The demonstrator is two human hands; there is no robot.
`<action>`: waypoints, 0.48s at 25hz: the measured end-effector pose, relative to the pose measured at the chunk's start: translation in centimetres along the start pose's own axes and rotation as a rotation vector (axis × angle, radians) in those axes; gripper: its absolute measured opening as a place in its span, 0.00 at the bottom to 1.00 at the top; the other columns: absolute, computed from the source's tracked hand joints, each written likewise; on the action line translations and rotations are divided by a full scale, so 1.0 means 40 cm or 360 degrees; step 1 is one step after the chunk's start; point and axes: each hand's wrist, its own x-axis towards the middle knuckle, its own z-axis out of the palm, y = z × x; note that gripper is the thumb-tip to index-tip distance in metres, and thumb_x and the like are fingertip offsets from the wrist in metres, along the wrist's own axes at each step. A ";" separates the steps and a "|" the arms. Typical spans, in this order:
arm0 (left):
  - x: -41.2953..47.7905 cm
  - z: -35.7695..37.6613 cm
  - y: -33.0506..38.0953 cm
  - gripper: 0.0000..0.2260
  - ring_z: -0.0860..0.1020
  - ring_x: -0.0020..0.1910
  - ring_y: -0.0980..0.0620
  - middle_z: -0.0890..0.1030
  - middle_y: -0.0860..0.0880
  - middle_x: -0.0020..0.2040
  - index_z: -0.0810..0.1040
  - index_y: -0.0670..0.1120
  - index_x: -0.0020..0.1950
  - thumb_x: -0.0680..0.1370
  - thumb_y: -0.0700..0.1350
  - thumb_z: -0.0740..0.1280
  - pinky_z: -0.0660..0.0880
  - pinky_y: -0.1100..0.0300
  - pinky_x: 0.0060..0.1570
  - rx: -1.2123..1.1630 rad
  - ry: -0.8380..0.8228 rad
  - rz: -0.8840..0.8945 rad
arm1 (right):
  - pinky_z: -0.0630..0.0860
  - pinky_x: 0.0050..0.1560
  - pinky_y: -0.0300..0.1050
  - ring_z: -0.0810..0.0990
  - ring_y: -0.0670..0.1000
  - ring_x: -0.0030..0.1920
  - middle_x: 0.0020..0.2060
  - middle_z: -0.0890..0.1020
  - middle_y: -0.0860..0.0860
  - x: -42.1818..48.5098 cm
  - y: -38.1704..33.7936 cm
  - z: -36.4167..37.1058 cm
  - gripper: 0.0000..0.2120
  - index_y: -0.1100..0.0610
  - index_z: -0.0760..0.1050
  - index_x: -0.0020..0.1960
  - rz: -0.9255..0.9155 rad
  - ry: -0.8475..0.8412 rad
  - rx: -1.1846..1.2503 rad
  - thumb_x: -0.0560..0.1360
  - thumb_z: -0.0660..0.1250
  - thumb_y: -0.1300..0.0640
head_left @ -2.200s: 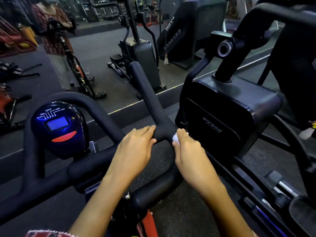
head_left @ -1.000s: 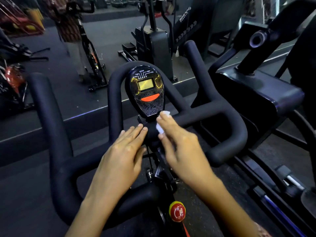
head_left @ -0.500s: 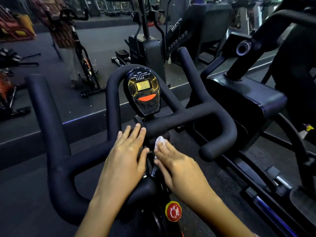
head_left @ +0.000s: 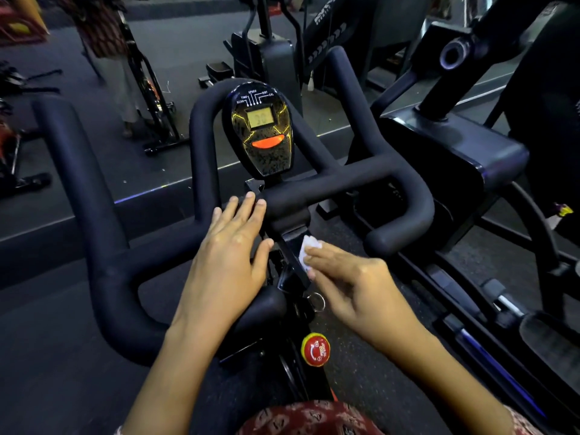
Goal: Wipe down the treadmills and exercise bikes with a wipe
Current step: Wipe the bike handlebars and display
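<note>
I am over an exercise bike whose black padded handlebar [head_left: 361, 180] loops around an oval console [head_left: 263, 133] with a small screen and an orange button. My right hand [head_left: 354, 287] pinches a small white wipe [head_left: 309, 251] and presses it against the metal stem bracket just below the handlebar's centre. My left hand [head_left: 232, 255] lies flat, fingers apart, on the handlebar's middle section beside the stem, holding nothing. A red round knob [head_left: 315, 349] sits lower on the stem, between my forearms.
A large black machine [head_left: 452, 158] stands close on the right, with its pedals and rails [head_left: 502, 312] running toward me. Ahead is a mirror wall showing another bike [head_left: 150, 98], a standing person [head_left: 113, 58] and an elliptical [head_left: 270, 51]. Dark rubber floor [head_left: 62, 356] lies below.
My right hand with the wipe has slid down and right, from under the console onto the stem bracket. My left hand stays flat on the handlebar's centre. The view has shifted slightly.
</note>
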 end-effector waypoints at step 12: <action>0.030 0.025 0.157 0.18 0.72 0.66 0.54 0.77 0.46 0.64 0.78 0.43 0.63 0.75 0.46 0.64 0.59 0.59 0.71 -0.0545 -0.0111 0.0064 | 0.72 0.63 0.42 0.78 0.48 0.60 0.56 0.80 0.55 -0.020 0.042 -0.146 0.11 0.65 0.80 0.56 -0.0036 0.0566 0.0027 0.75 0.65 0.68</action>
